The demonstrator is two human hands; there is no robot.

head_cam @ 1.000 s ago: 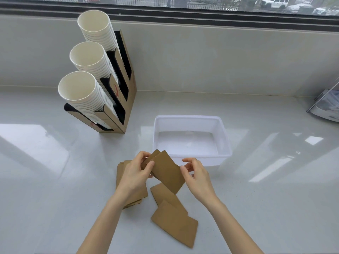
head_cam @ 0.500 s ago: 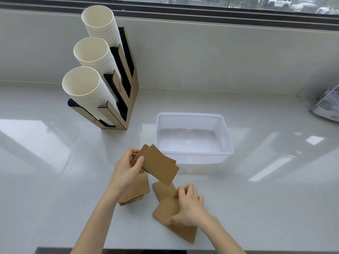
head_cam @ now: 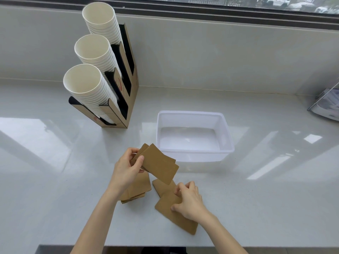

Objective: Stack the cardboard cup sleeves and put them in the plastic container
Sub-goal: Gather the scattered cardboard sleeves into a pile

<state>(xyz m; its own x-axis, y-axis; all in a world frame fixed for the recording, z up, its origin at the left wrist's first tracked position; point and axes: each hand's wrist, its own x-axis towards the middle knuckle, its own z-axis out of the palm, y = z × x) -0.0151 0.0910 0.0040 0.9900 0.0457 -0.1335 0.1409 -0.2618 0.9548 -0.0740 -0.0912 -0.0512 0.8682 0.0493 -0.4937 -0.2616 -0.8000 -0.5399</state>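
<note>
On the pale bench, the left hand holds a small fanned stack of brown cardboard sleeves raised above the surface, thumb on top and fingers curled underneath, so it is closed on them. The held sleeves tilt down toward the right and sit just in front of the near wall of the clear plastic container, not touching it as far as can be seen. The container stands open and empty-looking at the middle of the bench, well back from the front edge. The right hand presses down near the front edge on a loose sleeve lying flat, fingertips pinching at its upper edge; whether it has lifted the sleeve cannot be told. Another flat sleeve lies partly under that one, just behind it. Below the left hand rests a short pile of sleeves on the bench. Toward the far left corner stands a cardboard cup holder carrying three slanted stacks of white paper cups.
</note>
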